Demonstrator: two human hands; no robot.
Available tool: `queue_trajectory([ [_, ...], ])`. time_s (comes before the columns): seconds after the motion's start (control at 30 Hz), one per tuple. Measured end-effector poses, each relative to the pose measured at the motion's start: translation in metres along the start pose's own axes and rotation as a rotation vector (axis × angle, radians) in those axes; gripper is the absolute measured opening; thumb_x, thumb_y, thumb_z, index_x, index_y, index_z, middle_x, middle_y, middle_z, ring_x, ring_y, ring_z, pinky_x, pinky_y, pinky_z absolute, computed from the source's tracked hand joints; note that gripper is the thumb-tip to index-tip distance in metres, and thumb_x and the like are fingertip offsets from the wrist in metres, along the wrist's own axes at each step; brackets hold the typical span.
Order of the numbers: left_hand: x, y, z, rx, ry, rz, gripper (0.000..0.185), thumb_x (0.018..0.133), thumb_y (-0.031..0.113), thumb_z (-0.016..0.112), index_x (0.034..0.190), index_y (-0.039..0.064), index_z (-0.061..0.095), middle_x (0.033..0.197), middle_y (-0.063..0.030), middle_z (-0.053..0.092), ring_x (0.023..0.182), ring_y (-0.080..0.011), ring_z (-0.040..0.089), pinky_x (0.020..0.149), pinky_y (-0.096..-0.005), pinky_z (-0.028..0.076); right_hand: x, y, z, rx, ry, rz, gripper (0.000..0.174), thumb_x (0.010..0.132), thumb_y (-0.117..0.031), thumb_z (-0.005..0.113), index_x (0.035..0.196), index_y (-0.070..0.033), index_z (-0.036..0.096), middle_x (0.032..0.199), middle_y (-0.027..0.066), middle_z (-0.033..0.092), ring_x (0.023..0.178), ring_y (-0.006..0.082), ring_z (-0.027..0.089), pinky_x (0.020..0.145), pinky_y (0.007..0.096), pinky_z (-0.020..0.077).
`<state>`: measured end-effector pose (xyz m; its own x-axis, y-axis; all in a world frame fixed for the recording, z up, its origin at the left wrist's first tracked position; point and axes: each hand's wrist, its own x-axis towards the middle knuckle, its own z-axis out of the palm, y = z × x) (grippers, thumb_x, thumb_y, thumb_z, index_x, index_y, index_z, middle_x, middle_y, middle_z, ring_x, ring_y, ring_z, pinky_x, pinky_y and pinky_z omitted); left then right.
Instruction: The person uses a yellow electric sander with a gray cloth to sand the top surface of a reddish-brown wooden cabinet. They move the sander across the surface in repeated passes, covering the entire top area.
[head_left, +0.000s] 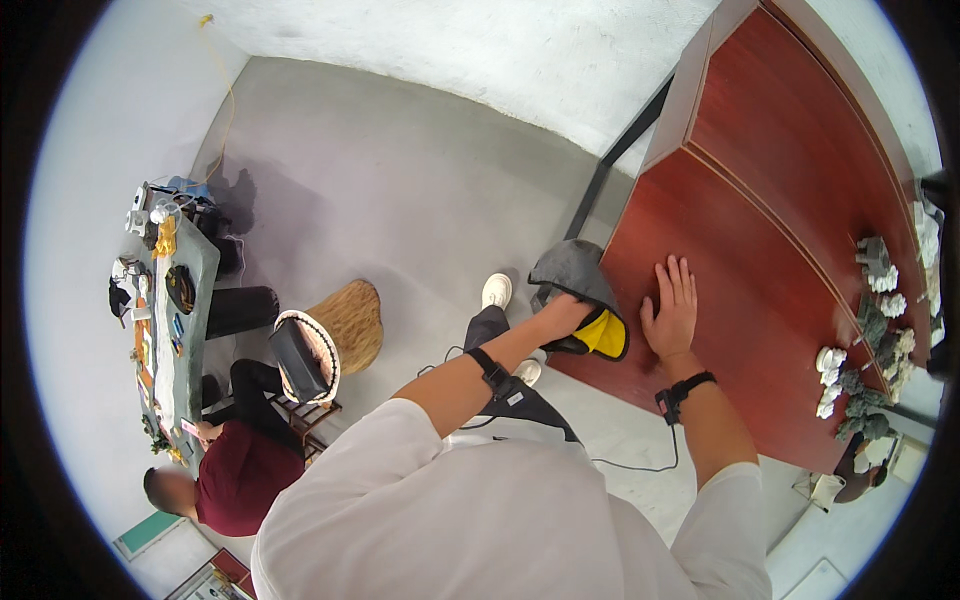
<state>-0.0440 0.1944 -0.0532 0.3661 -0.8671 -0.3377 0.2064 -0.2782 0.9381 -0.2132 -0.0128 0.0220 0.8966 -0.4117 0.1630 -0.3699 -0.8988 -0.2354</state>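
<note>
My left hand (564, 316) is at a grey cloth piece (574, 266) with black edging, possibly a bag, beside the corner of the red wooden table (720, 330). Its fingertips are hidden under the grey flap, and the hand looks closed on the cloth. A yellow lining (604, 334) shows just past the fingers. My right hand (671, 311) lies palm down on the tabletop, fingers spread and holding nothing. Each of my wrists wears a black strap with a small device, and a cable runs from the right one (670, 405).
White and grey ornaments (874, 330) stand along the table's far side. To the left, a person in a dark red shirt (247, 476) sits by a cluttered grey table (196, 300). A black bag (298, 360) rests in a round basket (330, 352) beside a wooden stump (360, 322).
</note>
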Motion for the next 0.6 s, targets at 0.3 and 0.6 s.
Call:
queue_trajectory([
  [0.3,-0.113,-0.027,0.014,0.103,0.047,-0.036,0.038,0.108,0.009,0.066,0.145,0.002,0.066,0.142,-0.0163,0.071,0.137,-0.0331,0.065,0.118,-0.0439,0.050,-0.004,0.004,0.009,-0.036,0.097,-0.024,0.065,0.100,-0.024,0.069,0.162,-0.008,0.059,0.177,0.0171,0.048,0.167,0.0409,0.039,0.138,0.0577,0.0305],
  [0.6,-0.144,-0.023,0.017,0.249,0.272,-0.112,0.039,0.100,0.008,0.072,0.138,-0.001,0.071,0.136,-0.0236,0.077,0.130,-0.0424,0.071,0.112,-0.0452,0.055,-0.007,0.006,0.011,-0.008,0.113,0.016,0.062,0.102,-0.026,0.067,0.162,-0.012,0.060,0.177,0.0141,0.049,0.167,0.0370,0.039,0.139,0.0552,0.0301],
])
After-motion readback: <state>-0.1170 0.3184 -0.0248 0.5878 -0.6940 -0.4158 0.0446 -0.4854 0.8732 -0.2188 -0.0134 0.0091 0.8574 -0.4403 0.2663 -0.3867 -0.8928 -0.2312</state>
